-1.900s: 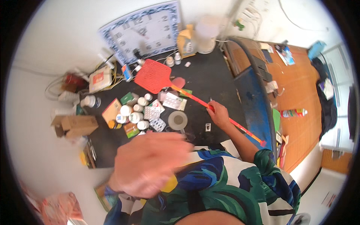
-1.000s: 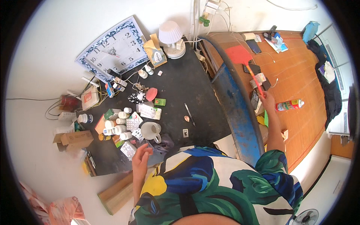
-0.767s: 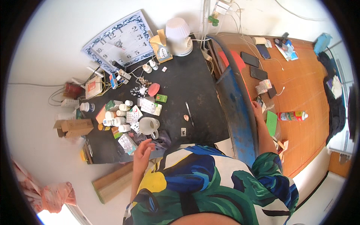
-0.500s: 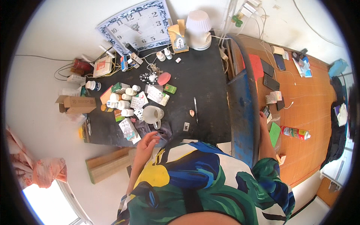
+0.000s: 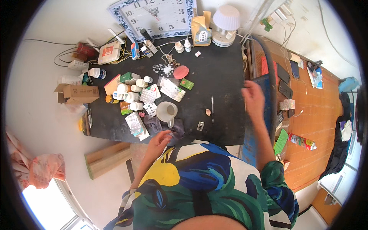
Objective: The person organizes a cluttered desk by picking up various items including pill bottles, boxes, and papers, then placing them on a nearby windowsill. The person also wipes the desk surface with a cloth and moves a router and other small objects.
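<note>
Head view: A person in a boldly patterned shirt [image 5: 199, 172] works at a black table [image 5: 226, 73] crowded with household odds and ends. The left hand [image 5: 158, 142] hovers at the near edge, fingers loosely curled and slightly apart, just beside a dark cloth [image 5: 178, 132] and a clear mug [image 5: 166, 110]. The right hand [image 5: 254, 101], blurred, hangs over the table's right edge with relaxed fingers spread a little, in front of the blue bed end [image 5: 270, 103]; I cannot tell whether it touches it. Behind that bed end, a red fly swatter [image 5: 264, 66] lies partly hidden on the bed [image 5: 314, 115], beside two dark phones [image 5: 284, 88]. A spray can [image 5: 302, 142] rests farther right. Between the hands, a pen [image 5: 212, 109] lies on the table; to the left, white bottles [image 5: 131, 97] cluster among pill packs [image 5: 148, 96]. A large clock [image 5: 161, 19] and a white lamp [image 5: 226, 18] stand at the back.
</note>
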### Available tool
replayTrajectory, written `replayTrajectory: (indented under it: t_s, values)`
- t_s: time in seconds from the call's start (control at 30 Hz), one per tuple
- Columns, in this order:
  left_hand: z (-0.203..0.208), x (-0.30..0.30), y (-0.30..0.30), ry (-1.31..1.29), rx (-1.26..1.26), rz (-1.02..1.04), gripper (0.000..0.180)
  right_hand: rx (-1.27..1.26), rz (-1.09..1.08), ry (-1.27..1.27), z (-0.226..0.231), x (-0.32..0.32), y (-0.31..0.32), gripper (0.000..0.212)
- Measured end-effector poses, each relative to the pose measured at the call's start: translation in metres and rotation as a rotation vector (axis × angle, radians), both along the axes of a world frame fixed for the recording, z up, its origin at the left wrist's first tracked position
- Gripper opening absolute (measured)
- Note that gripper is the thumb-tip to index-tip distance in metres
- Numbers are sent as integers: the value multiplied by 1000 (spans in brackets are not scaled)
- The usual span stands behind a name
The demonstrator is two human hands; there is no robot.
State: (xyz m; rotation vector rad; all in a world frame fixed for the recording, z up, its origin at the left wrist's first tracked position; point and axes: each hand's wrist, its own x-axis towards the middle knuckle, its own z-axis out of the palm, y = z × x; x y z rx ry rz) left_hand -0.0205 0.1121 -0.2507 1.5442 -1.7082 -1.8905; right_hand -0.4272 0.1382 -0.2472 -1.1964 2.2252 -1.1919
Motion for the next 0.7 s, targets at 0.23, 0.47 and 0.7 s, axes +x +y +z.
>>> replayTrajectory:
  t_s: [0.23, 0.47, 0.7]
  values:
    - [-15, 39, -3, 11, 36, 61, 32, 55, 519, 155, -80, 141, -91, 52]
    - [-20, 79, -3, -8, 25, 163, 33, 174, 626, 385, -93, 193, -134, 67]
    - [-29, 94, -3, -37, 4, 178, 33, 272, 648, 514, -105, 197, -136, 68]
